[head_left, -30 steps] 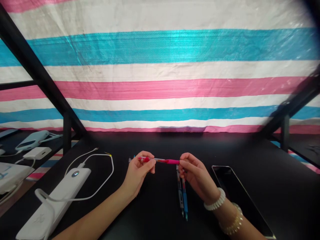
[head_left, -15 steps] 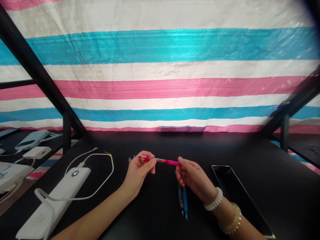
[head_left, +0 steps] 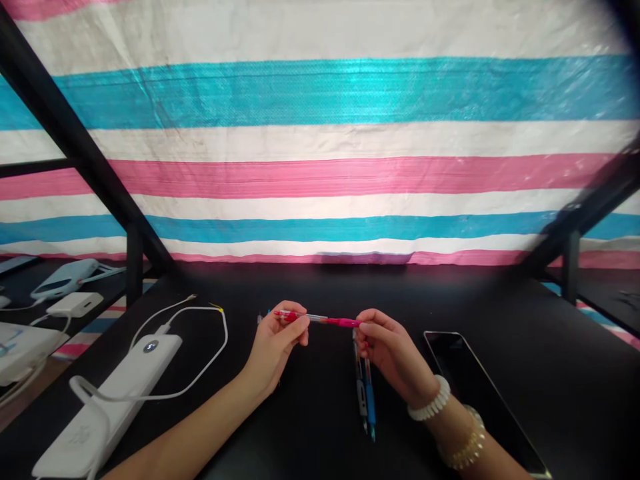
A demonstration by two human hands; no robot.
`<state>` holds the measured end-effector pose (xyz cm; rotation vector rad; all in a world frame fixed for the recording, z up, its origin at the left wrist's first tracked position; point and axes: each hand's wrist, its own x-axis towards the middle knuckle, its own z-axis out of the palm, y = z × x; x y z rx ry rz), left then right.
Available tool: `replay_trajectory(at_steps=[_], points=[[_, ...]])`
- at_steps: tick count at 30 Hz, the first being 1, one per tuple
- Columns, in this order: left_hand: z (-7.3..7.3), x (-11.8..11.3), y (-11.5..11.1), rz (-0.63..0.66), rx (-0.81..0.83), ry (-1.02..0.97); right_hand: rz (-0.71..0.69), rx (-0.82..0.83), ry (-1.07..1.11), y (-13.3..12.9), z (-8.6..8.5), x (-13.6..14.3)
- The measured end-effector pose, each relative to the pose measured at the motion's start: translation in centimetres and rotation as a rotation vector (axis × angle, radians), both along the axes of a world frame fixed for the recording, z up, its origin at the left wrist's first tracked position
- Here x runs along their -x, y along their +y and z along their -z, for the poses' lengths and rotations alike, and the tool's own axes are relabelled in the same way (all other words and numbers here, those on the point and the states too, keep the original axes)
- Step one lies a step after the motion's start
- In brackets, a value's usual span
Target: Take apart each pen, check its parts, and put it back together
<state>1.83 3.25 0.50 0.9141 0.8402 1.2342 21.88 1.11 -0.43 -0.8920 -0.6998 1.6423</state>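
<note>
Evidently, the red pen (head_left: 317, 319) is held in the air over the black desk (head_left: 315, 420), lying nearly level from side to side between the two hands. The left hand (head_left: 273, 347) pinches its red end between thumb and fingers, with the tip of that end showing past the grip. The right hand (head_left: 395, 350) pinches the pink end between thumb and fingertips, so the clear middle of the barrel lies bare between them.

Below the right hand, a grey pen (head_left: 361, 393) and a blue pen (head_left: 370, 400) lie side by side on the desk, their upper ends running up by the fingers. Something small, mostly hidden, shows just behind the left hand; what it is, I cannot tell.

A white bracelet (head_left: 431, 400) and a gold bracelet (head_left: 467, 443) circle the right wrist and forearm. Beside that arm a dark-screened phone (head_left: 480, 393) lies flat, partly covered by it. Well to the left of the left hand lies a white power bank (head_left: 113, 407) with a small lit display, and a white cable (head_left: 200, 380) loops beside and over it. A striped sheet (head_left: 350, 177) hangs behind the desk, between black frame bars (head_left: 90, 160).
</note>
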Motion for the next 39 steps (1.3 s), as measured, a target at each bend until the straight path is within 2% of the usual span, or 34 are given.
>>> replay_trajectory(at_steps=[10,23,39], points=[[0.23,0.18,0.08,-0.007,0.002,-0.002,0.054,0.092,0.184,0.34,0.03,-0.32],[0.62,0.5,0.3,-0.067,0.014,-0.034,0.132,0.111,0.26,0.42,0.03,-0.63],[0.45,0.36,0.22,-0.057,0.022,-0.033,0.121,0.122,0.303,0.34,-0.29,-0.57]])
